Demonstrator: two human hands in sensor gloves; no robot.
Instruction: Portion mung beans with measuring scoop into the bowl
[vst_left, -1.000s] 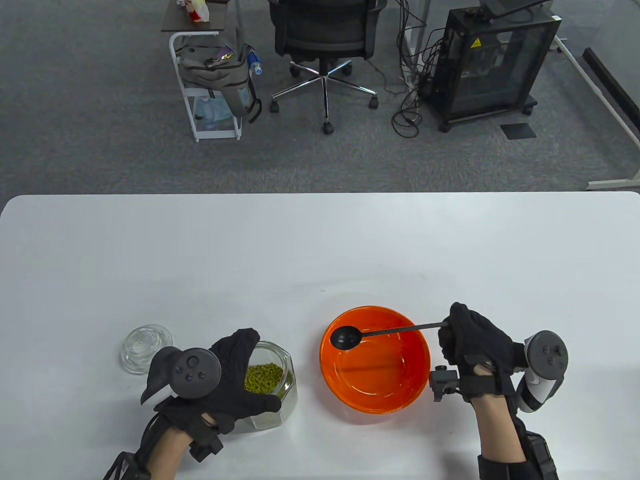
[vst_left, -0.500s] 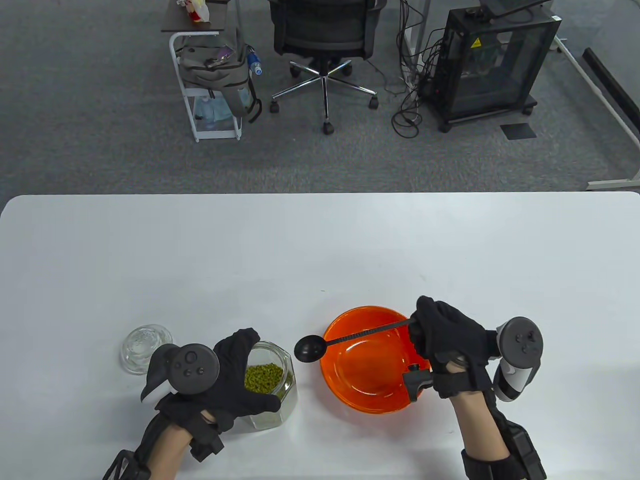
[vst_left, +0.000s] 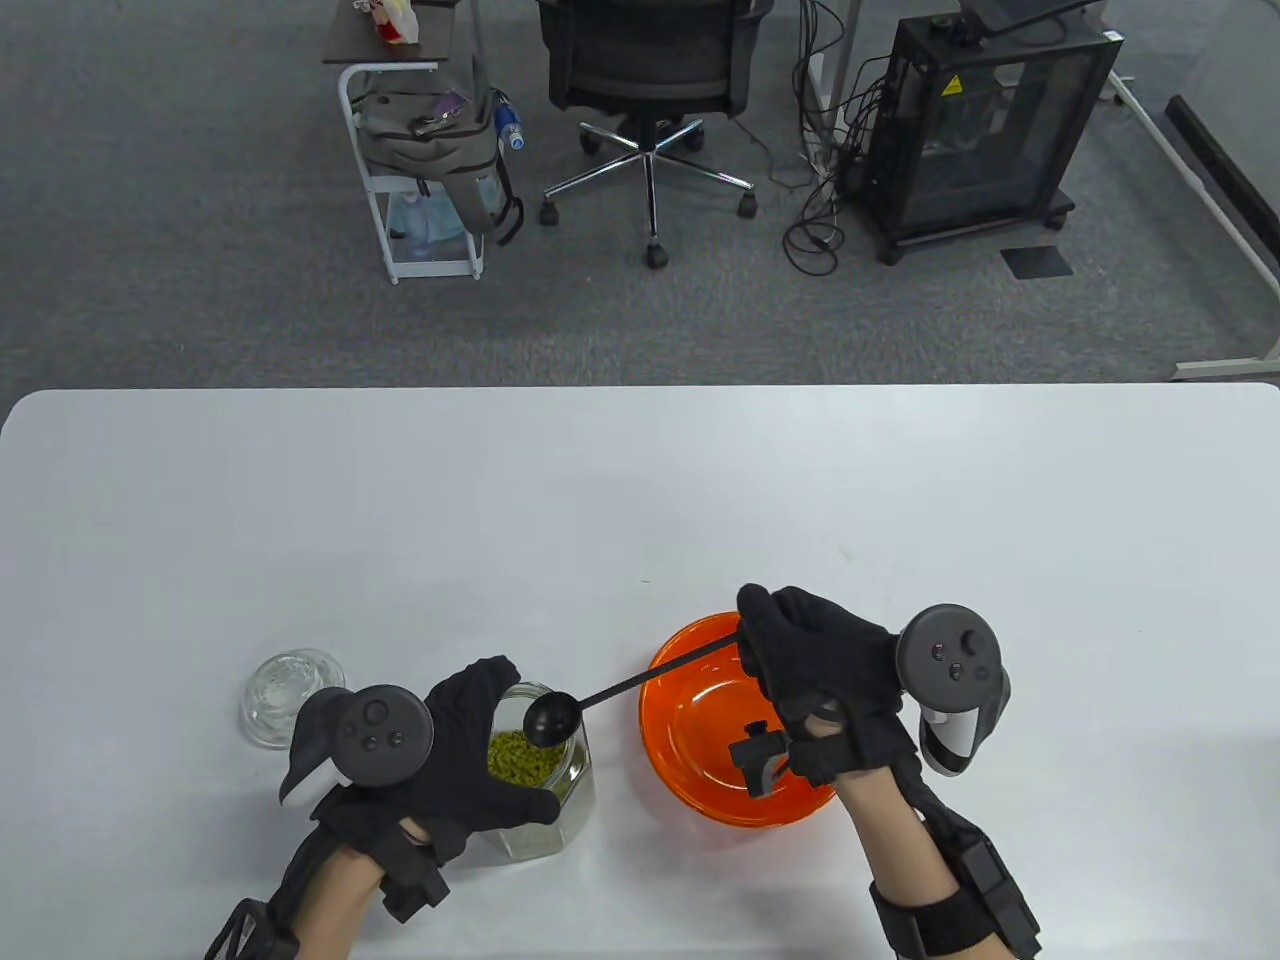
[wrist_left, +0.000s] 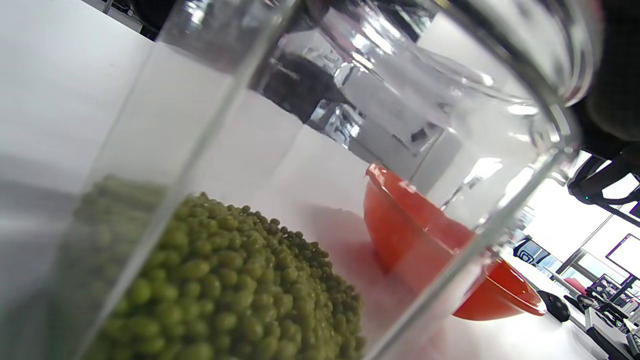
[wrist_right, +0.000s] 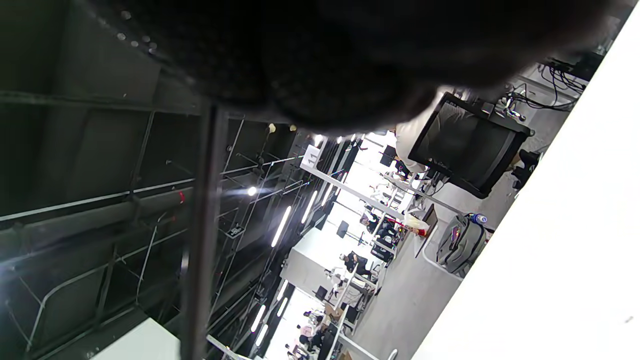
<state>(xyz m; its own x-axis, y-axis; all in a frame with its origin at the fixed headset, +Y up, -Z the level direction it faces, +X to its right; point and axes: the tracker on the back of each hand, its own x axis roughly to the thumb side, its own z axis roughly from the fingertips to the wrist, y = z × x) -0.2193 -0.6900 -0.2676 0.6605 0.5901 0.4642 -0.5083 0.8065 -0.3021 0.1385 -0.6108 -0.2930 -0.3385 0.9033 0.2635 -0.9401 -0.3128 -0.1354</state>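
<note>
Scoop (vst_left: 551, 716) now over jar (vst_left: 560, 790)

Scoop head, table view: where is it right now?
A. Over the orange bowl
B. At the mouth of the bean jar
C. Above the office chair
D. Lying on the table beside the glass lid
B: the scoop head sits at the open mouth of the jar, above the mung beans, with its handle in the right hand.

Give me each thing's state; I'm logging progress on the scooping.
Jar: open, upright, partly filled with beans.
Lid: off, on the table left of the jar.
Scoop: empty, over the jar mouth.
Bowl: empty.
Left hand: grips the jar.
Right hand: holds the scoop handle.
</note>
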